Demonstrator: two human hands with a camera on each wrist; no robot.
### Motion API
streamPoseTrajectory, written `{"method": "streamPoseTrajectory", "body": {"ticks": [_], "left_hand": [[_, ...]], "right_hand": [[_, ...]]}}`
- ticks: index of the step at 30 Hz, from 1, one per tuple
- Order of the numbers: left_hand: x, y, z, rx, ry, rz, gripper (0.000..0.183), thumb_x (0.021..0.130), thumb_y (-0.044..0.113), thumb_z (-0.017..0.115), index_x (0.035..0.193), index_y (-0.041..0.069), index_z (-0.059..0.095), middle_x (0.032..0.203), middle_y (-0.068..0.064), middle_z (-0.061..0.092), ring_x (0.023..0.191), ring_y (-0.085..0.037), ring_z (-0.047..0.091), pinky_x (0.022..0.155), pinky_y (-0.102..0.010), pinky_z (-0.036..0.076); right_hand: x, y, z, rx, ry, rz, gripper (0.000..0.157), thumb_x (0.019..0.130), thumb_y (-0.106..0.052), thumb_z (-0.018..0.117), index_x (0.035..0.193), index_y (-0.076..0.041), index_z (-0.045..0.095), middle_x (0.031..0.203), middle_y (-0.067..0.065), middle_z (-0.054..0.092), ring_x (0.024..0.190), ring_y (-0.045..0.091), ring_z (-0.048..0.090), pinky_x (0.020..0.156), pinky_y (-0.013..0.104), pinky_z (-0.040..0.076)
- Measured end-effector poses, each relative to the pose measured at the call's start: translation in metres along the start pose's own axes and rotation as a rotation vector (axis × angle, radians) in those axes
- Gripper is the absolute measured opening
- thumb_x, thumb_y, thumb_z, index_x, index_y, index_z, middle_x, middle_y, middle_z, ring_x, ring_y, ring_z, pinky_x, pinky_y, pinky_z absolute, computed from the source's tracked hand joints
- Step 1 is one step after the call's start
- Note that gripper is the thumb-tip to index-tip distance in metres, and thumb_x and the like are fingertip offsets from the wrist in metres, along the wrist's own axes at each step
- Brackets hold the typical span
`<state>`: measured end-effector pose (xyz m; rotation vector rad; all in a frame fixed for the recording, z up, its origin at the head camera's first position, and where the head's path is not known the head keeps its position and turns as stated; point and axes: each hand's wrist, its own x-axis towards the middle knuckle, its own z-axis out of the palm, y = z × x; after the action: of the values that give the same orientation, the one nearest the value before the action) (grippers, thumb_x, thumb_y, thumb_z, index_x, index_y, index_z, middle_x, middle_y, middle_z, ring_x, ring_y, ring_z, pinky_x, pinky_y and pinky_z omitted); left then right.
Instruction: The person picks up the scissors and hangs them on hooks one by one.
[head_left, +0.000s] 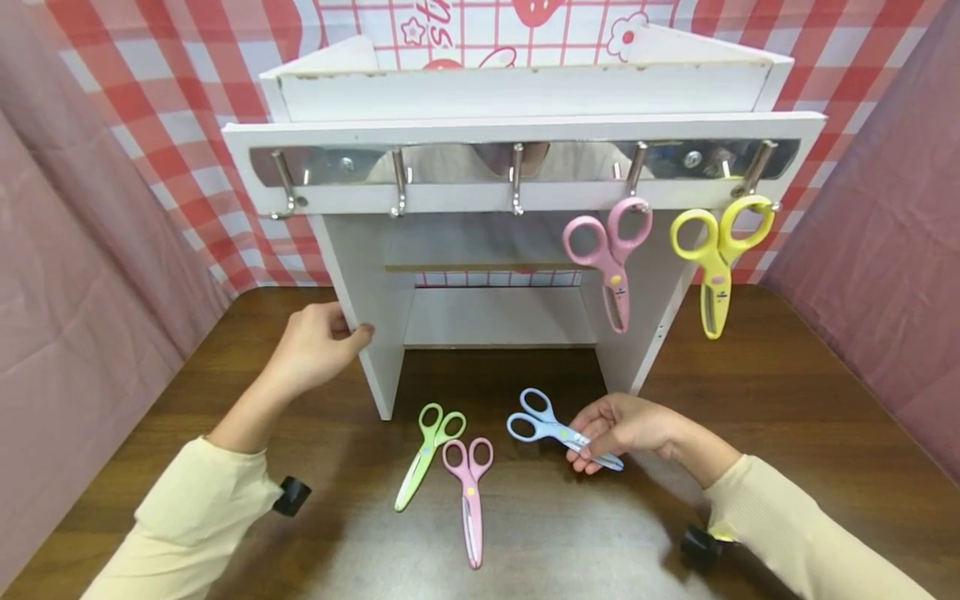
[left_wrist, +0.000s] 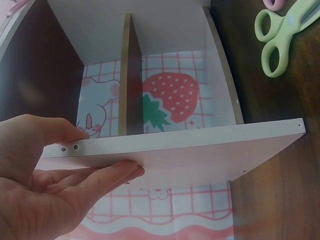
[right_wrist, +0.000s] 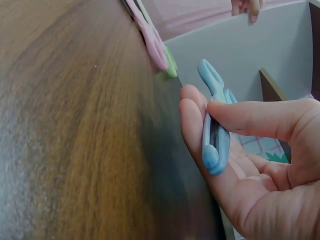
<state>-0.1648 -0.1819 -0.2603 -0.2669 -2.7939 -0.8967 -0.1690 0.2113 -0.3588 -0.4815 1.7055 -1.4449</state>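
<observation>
Blue scissors (head_left: 558,429) are pinched by the blade end between the thumb and fingers of my right hand (head_left: 626,432), handles pointing left. In the right wrist view the blue scissors (right_wrist: 216,125) appear held above the tabletop. My left hand (head_left: 315,342) grips the left side panel (head_left: 367,350) of a white shelf unit, thumb on one face and fingers on the other, as the left wrist view shows. Green scissors (head_left: 429,457) and pink scissors (head_left: 468,500) lie on the table between my hands. Another pink pair (head_left: 615,262) and a yellow pair (head_left: 720,262) hang from hooks.
The white shelf unit (head_left: 525,96) stands on the brown wooden table (head_left: 337,533), with a metal hook rail (head_left: 442,162) along its front. Several hooks (head_left: 517,179) project toward me. A red checked cloth (head_left: 180,108) hangs behind, with pink cloth (head_left: 82,250) at the sides.
</observation>
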Motion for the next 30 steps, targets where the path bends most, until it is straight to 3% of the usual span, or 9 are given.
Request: {"method": "streamPoseTrajectory", "body": {"ticks": [10, 25, 30], "left_hand": [[0.0, 0.001, 0.0, -0.001, 0.003, 0.002, 0.031, 0.089, 0.021, 0.058, 0.104, -0.003, 0.069, 0.096, -0.019, 0.075, 0.087, -0.028, 0.07, 0.071, -0.035, 0.051], [-0.001, 0.001, 0.0, -0.007, 0.007, 0.002, 0.031, 0.089, 0.021, 0.058, 0.104, -0.003, 0.07, 0.096, -0.019, 0.075, 0.087, -0.028, 0.07, 0.07, -0.034, 0.05], [-0.001, 0.001, 0.001, -0.008, 0.016, -0.005, 0.03, 0.089, 0.021, 0.058, 0.102, -0.002, 0.07, 0.095, -0.019, 0.075, 0.085, -0.027, 0.069, 0.068, -0.031, 0.048]], "right_hand": [[-0.003, -0.008, 0.006, -0.007, 0.043, -0.054, 0.045, 0.083, 0.005, 0.06, 0.116, 0.03, 0.042, 0.089, 0.009, 0.075, 0.08, 0.014, 0.072, 0.075, 0.028, 0.058], [-0.007, -0.025, 0.016, -0.031, 0.066, -0.11, 0.038, 0.083, 0.007, 0.06, 0.112, 0.028, 0.047, 0.095, 0.018, 0.075, 0.083, 0.016, 0.073, 0.077, 0.031, 0.058], [-0.009, -0.029, 0.02, -0.039, 0.064, -0.127, 0.038, 0.083, 0.007, 0.06, 0.111, 0.028, 0.047, 0.095, 0.015, 0.075, 0.083, 0.016, 0.073, 0.077, 0.032, 0.058]]}}
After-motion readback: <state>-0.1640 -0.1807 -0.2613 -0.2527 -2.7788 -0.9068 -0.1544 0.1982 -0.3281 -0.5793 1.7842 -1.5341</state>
